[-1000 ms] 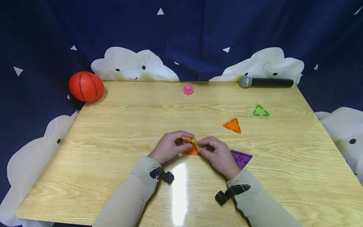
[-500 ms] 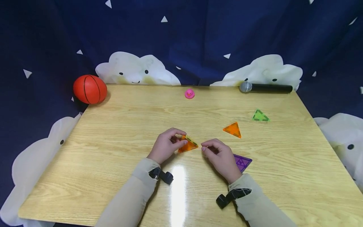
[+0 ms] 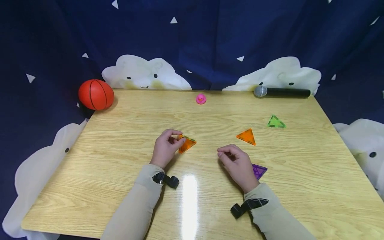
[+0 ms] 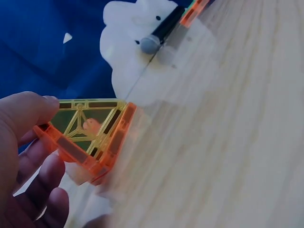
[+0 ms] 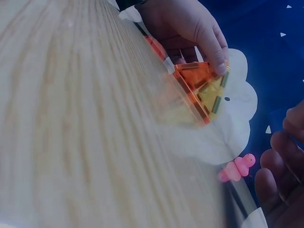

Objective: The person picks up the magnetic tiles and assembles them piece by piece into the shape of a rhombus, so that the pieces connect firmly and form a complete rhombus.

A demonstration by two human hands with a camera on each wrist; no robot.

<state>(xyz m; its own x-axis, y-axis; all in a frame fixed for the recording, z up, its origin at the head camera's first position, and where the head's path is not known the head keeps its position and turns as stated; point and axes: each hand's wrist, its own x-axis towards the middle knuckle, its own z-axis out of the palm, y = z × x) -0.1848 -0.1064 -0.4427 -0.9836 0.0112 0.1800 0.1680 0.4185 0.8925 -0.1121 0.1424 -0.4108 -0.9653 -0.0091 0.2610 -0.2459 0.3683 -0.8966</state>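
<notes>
With your left grip (image 3: pixel 165 149) you pinch, between the thumb and the fingers, a joined piece (image 3: pixel 188 144) of orange and yellow triangle tiles, which is low at the table (image 3: pixel 72 186), a little to the left of the pink duck (image 3: pixel 201 99) and nearer to you. Your right grip (image 3: pixel 239 168) is slack, with its fingers loosely bent, apart from this piece, and it hides a part of the purple tile (image 3: pixel 259 170). Beyond it, the separate orange tile (image 3: pixel 247 137) and the green tile (image 3: pixel 275 122) are lying on the table.
</notes>
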